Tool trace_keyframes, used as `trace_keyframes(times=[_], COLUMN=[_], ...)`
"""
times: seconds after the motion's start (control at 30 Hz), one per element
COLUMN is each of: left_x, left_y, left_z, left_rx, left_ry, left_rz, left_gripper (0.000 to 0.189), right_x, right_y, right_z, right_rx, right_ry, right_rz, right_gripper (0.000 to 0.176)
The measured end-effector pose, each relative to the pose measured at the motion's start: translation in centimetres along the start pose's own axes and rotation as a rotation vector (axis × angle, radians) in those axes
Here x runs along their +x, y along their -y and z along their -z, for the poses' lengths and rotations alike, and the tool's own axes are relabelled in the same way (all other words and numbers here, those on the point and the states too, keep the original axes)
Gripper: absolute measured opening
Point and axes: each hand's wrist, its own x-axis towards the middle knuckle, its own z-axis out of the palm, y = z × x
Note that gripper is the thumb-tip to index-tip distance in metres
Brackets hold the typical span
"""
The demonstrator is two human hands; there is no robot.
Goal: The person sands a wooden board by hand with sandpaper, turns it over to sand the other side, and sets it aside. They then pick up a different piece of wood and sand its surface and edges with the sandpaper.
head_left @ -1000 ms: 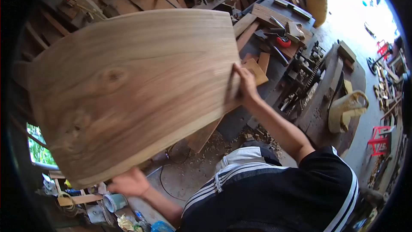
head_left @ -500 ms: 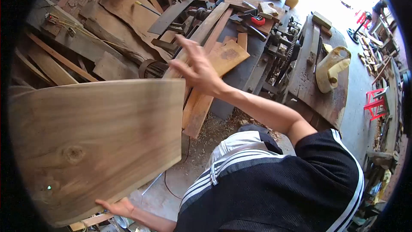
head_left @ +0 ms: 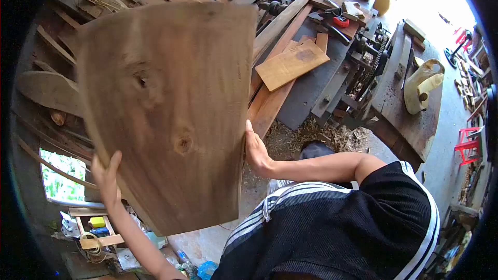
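Observation:
A large wooden board (head_left: 207, 88) with a knot and a small hole is held up in front of me, its broad face toward the camera. My left hand (head_left: 108, 179) grips its left edge, thumb on the near face and the other fingers partly out of sight. Against the right edge rests my right hand (head_left: 256, 150), wrapped around it with some fingers hidden behind the board.
Behind the board, a smaller plank (head_left: 293, 65) lies across longer boards on a machine table (head_left: 306, 93). A red tape measure (head_left: 341, 21) sits further back. On the right are a cream jug (head_left: 415, 93) and a red stool (head_left: 468, 148). Wood shavings cover the floor.
The board has turned more upright and moved right, showing its face. My right hand has come down from the air onto its right edge; my left hand has risen along the left edge.

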Motion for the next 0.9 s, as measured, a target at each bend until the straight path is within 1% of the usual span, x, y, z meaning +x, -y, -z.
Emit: trace_keyframes(times=[0.03, 0.07, 0.1, 0.17, 0.2, 0.23, 0.3, 0.33, 0.37, 0.43, 0.47, 0.5, 0.53, 0.57, 0.63, 0.67, 0.7, 0.8, 0.83, 0.87, 0.9], left_x=[1.6, 3.0, 4.3, 6.9, 7.9, 8.8, 11.3, 12.6, 13.7, 15.3, 16.3, 17.8, 20.0, 20.7, 21.6, 22.8, 24.1, 25.2, 25.7, 26.4, 26.9], left_y=[0.1, 0.1, 0.4, 1.9, 2.3, 2.6, 4.7, 5.8, 6.7, 6.6, 6.9, 7.6, 10.3, 9.9, 9.2, 10.4, 11.7, 11.6, 12.1, 12.7, 13.5], left_z=[-1.3, -2.9, -4.5, -7.7, -9.5, -11.3, -14.8, -16.9, -19.1, -23.2, -25.1, -27.4, -29.9, -31.4, -35.0, -37.0, -38.6, -41.6, -42.4, -43.1, -43.6], left_rx=[0.076, 0.056, 0.035, 0.100, 0.067, 0.035, 0.085, 0.049, 0.013, 0.250, 0.209, 0.165, 0.163, 0.155, 0.235, 0.210, 0.210, 0.323, 0.308, 0.308, 0.311], left_ry=[0.040, 0.097, 0.144, 0.215, 0.272, 0.333, 0.379, 0.401, 0.419, 0.338, 0.375, 0.423, 0.419, 0.450, 0.545, 0.560, 0.594, 0.628, 0.636, 0.648, 0.656], left_rz=[-0.006, -0.018, -0.030, -0.051, -0.067, -0.086, -0.177, -0.188, -0.195, -0.390, -0.362, -0.340, -0.404, -0.421, -0.294, -0.307, -0.314, -0.215, -0.240, -0.198, -0.153], left_gripper=[0.048, 0.045, 0.043, 0.043, 0.045, 0.046, 0.051, 0.054, 0.058, 0.065, 0.067, 0.069, 0.069, 0.069, 0.070, 0.069, 0.069, 0.066, 0.066, 0.067, 0.067], right_x=[0.2, 0.3, 0.4, 0.4, 0.3, 0.5, 1.2, 1.0, 1.4, 2.8, 3.7, 4.6, 5.3, 5.5, 6.0, 7.0, 7.9, 10.0, 10.7, 11.2, 11.7], right_y=[-0.5, -0.8, -1.0, -1.1, -0.7, -0.8, -1.0, 0.7, 0.8, 0.2, 0.0, -0.1, 0.2, 1.2, 2.6, 2.3, 1.8, 1.3, 0.9, 0.8, 0.7], right_z=[1.3, 2.6, 3.6, 5.2, 5.9, 6.7, 8.5, 8.5, 9.2, 11.0, 11.8, 12.6, 13.4, 13.3, 13.2, 13.9, 14.4, 14.6, 14.7, 14.8, 14.9], right_rx=[-0.033, -0.070, -0.082, 0.034, 0.081, 0.070, 0.061, 0.123, 0.121, -0.054, -0.057, 0.026, 0.120, 0.143, 0.226, 0.215, 0.242, 0.326, 0.350, 0.368, 0.375], right_ry=[0.056, 0.116, 0.123, 0.147, 0.095, 0.104, -0.037, -0.082, -0.080, 0.003, 0.008, -0.041, -0.100, -0.123, -0.117, -0.109, -0.132, -0.153, -0.098, -0.042, -0.063], right_rz=[-0.147, -0.293, -0.291, -0.424, -0.491, -0.491, -0.534, -0.549, -0.546, -0.499, -0.489, -0.546, -0.602, -0.587, -0.619, -0.658, -0.654, -0.691, -0.687, -0.684, -0.694], right_gripper=[0.077, 0.076, 0.076, 0.079, 0.070, 0.070, 0.061, 0.047, 0.047, 0.042, 0.042, 0.043, 0.046, 0.046, 0.049, 0.050, 0.050, 0.045, 0.039, 0.033, 0.033])
